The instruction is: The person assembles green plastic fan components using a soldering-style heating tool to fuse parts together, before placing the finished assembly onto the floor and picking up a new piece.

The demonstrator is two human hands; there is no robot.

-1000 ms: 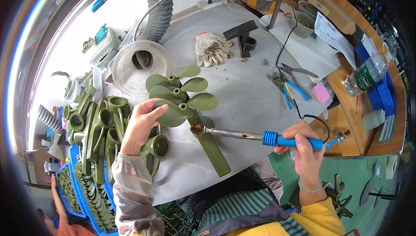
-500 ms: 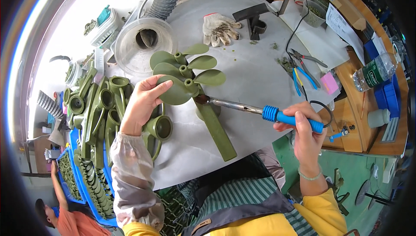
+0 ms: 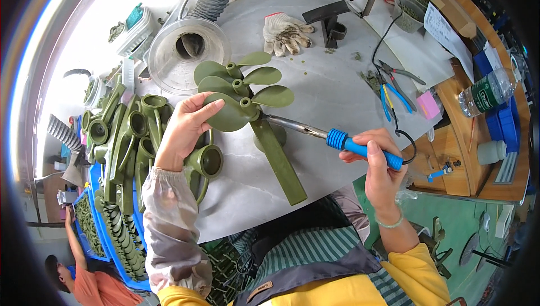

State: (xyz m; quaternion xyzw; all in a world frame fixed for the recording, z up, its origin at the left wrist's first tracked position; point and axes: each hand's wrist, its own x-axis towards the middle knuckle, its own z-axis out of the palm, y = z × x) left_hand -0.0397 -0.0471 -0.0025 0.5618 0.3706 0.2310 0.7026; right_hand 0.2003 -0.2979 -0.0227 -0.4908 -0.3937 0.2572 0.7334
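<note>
Near the middle of the table, my left hand pinches a blade of the nearest olive-green plastic propeller. More two-bladed green propellers line up behind it, each with a round hub. A flat green bar runs from beneath the hub toward the table's front edge. My right hand is closed around the blue handle of a soldering iron. The iron's metal shaft points left, and its tip meets the part just below the hub; the exact contact is partly hidden.
A clear funnel-like hood on a grey hose stands behind my left hand. Green moulded parts pile up at left, above blue bins. A stained glove, pliers and the iron's cord lie farther back. Another person works at far left.
My right hand and the soldering iron have moved left and slightly away from me. The iron's tip sits closer under the hub. My left hand keeps its pinch.
</note>
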